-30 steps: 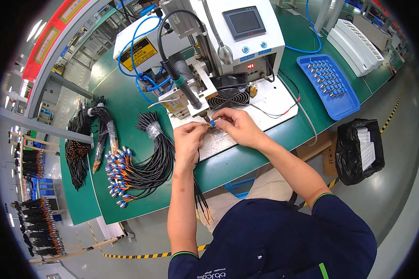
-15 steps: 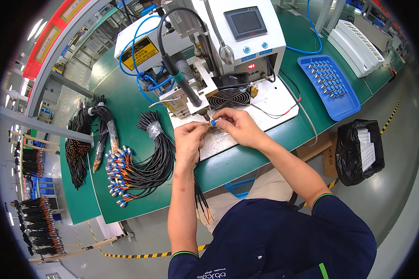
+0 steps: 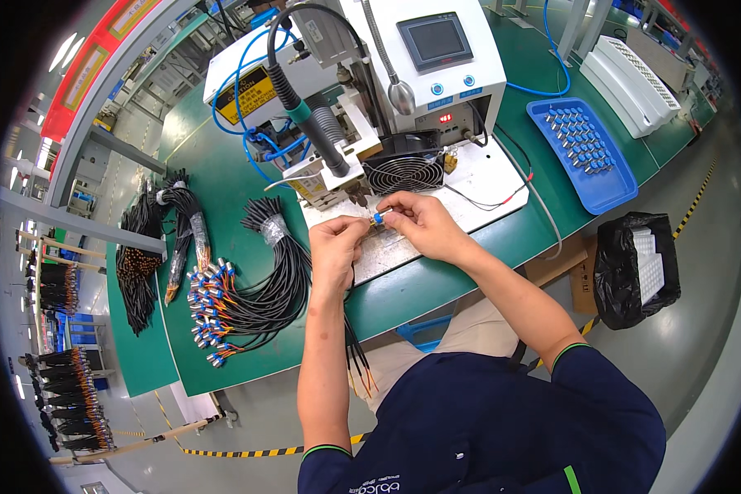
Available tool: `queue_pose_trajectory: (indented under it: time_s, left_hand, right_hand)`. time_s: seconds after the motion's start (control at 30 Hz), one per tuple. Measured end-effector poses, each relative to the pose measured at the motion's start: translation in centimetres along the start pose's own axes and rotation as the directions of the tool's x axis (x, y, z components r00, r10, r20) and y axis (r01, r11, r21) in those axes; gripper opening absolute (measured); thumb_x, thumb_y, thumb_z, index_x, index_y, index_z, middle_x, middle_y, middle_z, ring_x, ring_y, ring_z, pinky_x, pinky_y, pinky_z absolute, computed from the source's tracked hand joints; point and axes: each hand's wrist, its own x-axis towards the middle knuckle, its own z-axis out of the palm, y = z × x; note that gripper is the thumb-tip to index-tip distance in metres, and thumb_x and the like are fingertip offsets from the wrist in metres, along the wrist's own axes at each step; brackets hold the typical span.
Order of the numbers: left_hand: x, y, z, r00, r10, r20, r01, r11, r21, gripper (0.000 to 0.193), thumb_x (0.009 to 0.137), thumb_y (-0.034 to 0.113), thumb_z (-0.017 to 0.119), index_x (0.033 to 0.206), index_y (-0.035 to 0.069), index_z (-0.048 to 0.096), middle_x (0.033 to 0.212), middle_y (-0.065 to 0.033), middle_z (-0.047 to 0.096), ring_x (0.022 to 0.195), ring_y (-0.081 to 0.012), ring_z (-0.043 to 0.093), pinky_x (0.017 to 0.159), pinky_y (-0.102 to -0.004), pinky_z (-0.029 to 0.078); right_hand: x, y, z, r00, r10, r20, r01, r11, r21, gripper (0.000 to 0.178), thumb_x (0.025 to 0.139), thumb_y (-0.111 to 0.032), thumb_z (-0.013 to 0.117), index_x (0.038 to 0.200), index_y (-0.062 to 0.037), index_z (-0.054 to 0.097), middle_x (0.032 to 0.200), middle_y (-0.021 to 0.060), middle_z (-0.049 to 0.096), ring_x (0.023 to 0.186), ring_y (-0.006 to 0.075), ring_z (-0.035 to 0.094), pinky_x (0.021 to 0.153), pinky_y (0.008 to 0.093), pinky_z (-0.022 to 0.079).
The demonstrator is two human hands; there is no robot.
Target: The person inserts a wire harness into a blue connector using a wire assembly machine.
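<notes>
My left hand [image 3: 336, 247] is pinched on thin wires of a black cable, just in front of the soldering machine [image 3: 461, 82]. Facing it, my right hand [image 3: 426, 226] grips a small blue-and-silver round connector [image 3: 379, 218] between thumb and fingers. The wires meet the connector between my fingertips, where the joint is mostly hidden. Above them stands the machine's soldering iron [image 3: 317, 136], a black and green handle angled down toward my hands. Several black cables [image 3: 354, 350] with bare coloured ends hang over the table edge by my left forearm.
Left on the green table [image 3: 280, 350] lies a bundle of black cables [image 3: 259, 300] with connectors attached; more cable bundles [image 3: 140, 255] lie farther left. A blue tray [image 3: 609, 193] of connectors sits at right. A fan [image 3: 403, 174] stands behind my hands. A black-bagged bin [image 3: 617, 280] is below right.
The soldering iron has drawn up and to the left, away from the connector. Both hands have stayed nearly in place with their grips unchanged.
</notes>
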Motion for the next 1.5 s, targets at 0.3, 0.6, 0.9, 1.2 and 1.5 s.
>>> queue_pose_trajectory:
  time_s: [0.3, 0.6, 0.9, 1.2, 1.5]
  left_hand:
    - [0.1, 0.0, -0.2, 1.000, 0.005, 0.015, -0.005, 1.000, 0.005, 0.010, 0.092, 0.001, 0.075, 0.092, -0.009, 0.077, 0.074, -0.0001, 0.064, 0.053, -0.0021, 0.040, 0.047, -0.0226, 0.024]
    - [-2.9, 0.2, -1.1, 0.991, 0.028, 0.128, -0.029, 1.000, 0.011, 0.012, 0.097, 0.004, 0.074, 0.100, -0.007, 0.077, 0.076, 0.0004, 0.064, 0.057, -0.0024, 0.042, 0.049, -0.0218, 0.029]
    - [-9.0, 2.3, -4.4, 0.953, -0.084, 0.291, 0.079, 0.996, 0.028, 0.018, 0.104, 0.013, 0.070, 0.098, -0.003, 0.073, 0.081, -0.0040, 0.068, 0.060, -0.0071, 0.055, 0.052, -0.0229, 0.043]
    - [-12.0, 7.5, -17.9, 0.735, 0.480, -0.479, -0.255, 0.850, 0.460, 0.024, 0.104, 0.018, 0.071, 0.109, -0.005, 0.071, 0.091, -0.0070, 0.072, 0.084, -0.0138, 0.068, 0.073, -0.0303, 0.056]
    - [-17.4, -0.4, -6.3, 0.978, 0.208, 0.015, -0.082, 0.315, 0.945, 0.020, 0.089, 0.020, 0.079, 0.091, 0.001, 0.072, 0.081, -0.0144, 0.069, 0.074, -0.0346, 0.069, 0.069, -0.0441, 0.054]
  right_hand:
    - [-0.1, -0.1, 0.0, 1.000, 0.002, 0.001, -0.002, 1.000, 0.016, 0.021, 0.104, -0.005, 0.065, 0.122, 0.0046, 0.069, 0.102, 0.0043, 0.073, 0.093, 0.0086, 0.066, 0.084, 0.0261, 0.055]
    - [-2.2, -1.4, 0.2, 0.996, -0.077, 0.037, 0.076, 0.997, 0.022, 0.025, 0.106, -0.004, 0.061, 0.130, 0.0039, 0.065, 0.113, 0.0065, 0.070, 0.099, 0.0098, 0.065, 0.088, 0.0275, 0.055]
    - [-5.3, -3.3, 1.7, 0.973, -0.039, 0.227, -0.014, 0.974, 0.225, 0.033, 0.104, -0.005, 0.066, 0.137, 0.0014, 0.064, 0.112, 0.0046, 0.070, 0.099, 0.0083, 0.064, 0.086, 0.0263, 0.055]
    - [-8.8, -3.3, -2.1, 0.988, 0.004, 0.151, -0.011, 0.999, 0.049, 0.037, 0.100, -0.010, 0.075, 0.133, 0.0042, 0.066, 0.110, 0.0057, 0.073, 0.097, 0.0082, 0.064, 0.078, 0.0232, 0.053]
    - [-11.9, -3.1, -9.7, 0.969, 0.038, -0.243, -0.073, 0.988, -0.135, 0.034, 0.100, -0.015, 0.076, 0.128, 0.0030, 0.070, 0.106, 0.0046, 0.073, 0.093, 0.0075, 0.065, 0.075, 0.0226, 0.051]
